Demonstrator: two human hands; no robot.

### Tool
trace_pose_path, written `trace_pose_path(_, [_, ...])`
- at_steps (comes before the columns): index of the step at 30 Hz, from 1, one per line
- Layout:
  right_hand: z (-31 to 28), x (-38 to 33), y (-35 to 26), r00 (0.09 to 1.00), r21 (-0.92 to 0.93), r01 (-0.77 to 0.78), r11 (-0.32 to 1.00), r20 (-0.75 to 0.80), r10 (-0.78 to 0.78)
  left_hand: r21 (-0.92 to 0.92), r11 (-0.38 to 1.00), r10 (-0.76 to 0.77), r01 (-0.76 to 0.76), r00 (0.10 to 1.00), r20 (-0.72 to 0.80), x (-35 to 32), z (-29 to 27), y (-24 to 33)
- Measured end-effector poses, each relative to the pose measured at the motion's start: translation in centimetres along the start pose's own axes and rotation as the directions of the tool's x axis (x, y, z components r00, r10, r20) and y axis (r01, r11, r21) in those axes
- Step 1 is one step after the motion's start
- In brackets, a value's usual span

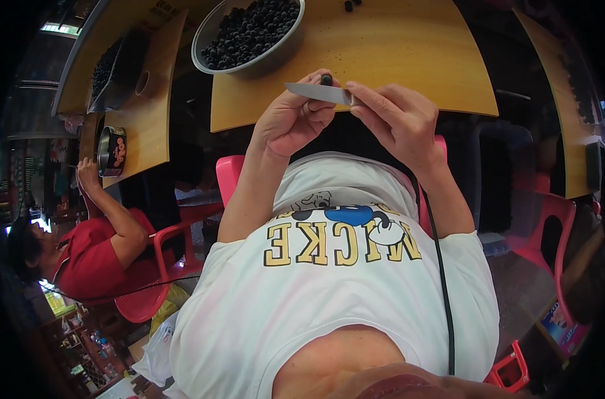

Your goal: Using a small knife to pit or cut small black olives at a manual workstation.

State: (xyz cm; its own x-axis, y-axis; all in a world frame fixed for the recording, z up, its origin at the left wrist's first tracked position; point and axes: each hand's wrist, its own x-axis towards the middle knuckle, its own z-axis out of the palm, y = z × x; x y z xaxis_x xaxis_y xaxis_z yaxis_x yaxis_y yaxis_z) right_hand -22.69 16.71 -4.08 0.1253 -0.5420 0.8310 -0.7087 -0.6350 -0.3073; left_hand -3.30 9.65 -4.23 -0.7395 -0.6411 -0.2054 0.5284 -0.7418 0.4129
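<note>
1 small dark berry (326, 80), round — on knife (315, 92)

The knife (319, 93) has a flat, pale grey blade that lies nearly level, its pointed tip toward the left, held up just in front of the near edge of the wooden surface (409, 60). A small, round, dark berry (326, 80) sits touching the top edge of the blade near its middle. The knife's handle end is hidden.
</note>
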Motion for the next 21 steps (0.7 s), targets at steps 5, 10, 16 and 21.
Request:
trace_pose_path(5, [0.0, -0.1, 0.1, 1.0, -0.014, -0.02, 1.0, 0.014, 0.02, 0.018, 1.0, 0.007, -0.006, 1.0, -0.02, -0.1, 0.1, -0.3])
trace_pose_path(10, [0.2, -0.2, 0.2, 1.0, -0.014, -0.015, 1.0, 0.011, 0.016, 0.062, 0.997, 0.041, -0.037, 0.998, -0.056, -0.2, -0.5, -0.2])
trace_pose_path(16, [0.1, -0.2, 0.1, 0.999, -0.017, -0.025, 1.0, 0.034, 0.026, 0.069, 0.996, 0.059, -0.058, 0.998, -0.014, -0.3, -0.7, -0.1])
trace_pose_path(21, [0.3, -1.4, 3.7, 0.991, -0.15, -0.108, 0.983, 0.067, 0.12, 0.131, 0.991, 0.01, -0.03, 0.988, 0.152, -0.5, -0.4, 0.4])
